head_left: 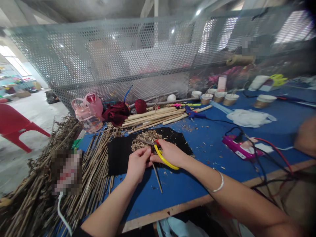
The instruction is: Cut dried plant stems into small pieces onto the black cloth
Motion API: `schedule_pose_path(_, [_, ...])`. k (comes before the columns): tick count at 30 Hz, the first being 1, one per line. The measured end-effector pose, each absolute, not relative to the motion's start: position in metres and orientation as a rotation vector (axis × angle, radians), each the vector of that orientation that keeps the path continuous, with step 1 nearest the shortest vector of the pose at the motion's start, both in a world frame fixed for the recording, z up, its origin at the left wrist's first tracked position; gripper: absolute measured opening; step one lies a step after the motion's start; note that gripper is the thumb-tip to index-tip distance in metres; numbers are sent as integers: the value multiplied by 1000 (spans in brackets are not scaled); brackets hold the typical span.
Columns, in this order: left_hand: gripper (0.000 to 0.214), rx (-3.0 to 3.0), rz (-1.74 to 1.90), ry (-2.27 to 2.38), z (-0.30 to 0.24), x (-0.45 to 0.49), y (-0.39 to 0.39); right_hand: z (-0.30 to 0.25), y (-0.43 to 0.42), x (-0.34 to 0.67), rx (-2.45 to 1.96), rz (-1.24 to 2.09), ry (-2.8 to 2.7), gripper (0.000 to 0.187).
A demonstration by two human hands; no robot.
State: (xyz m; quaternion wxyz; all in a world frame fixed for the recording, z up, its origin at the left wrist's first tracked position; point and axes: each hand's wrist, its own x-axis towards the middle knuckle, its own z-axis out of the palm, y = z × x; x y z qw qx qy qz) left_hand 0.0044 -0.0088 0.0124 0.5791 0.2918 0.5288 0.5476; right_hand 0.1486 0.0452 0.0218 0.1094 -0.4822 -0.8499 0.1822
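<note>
Long dry brown stalks (92, 174) lie near left, within easy reach, I judge from here. One thin brown stick (157, 177) slants nearward from my left hand (137, 163), its grip seemingly pinched on the far end, probably for steadiness. My right hand (171, 152) is wrapped round yellow-handled metal scissors (166, 161), wrist angled leftward, blades over short pale clippings (140, 142), which the flat black cloth (119, 159) likely gathers.

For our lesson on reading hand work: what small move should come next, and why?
Probably snip a short bit off the thin stalk: it juts from where the left grip and right grip meet, the right one holds the yellow-handled scissors, and short pieces lie heaped under the blades.
</note>
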Motion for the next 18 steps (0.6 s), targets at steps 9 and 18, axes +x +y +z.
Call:
schedule_pose_path(9, [40,725,1283,1271,10,3,-8,23,43,145,-1549,469,-2541,63])
schedule_pose_path(18, [37,708,1259,1265,10,2,-7,22,49,146,-1622,453,-2575,61])
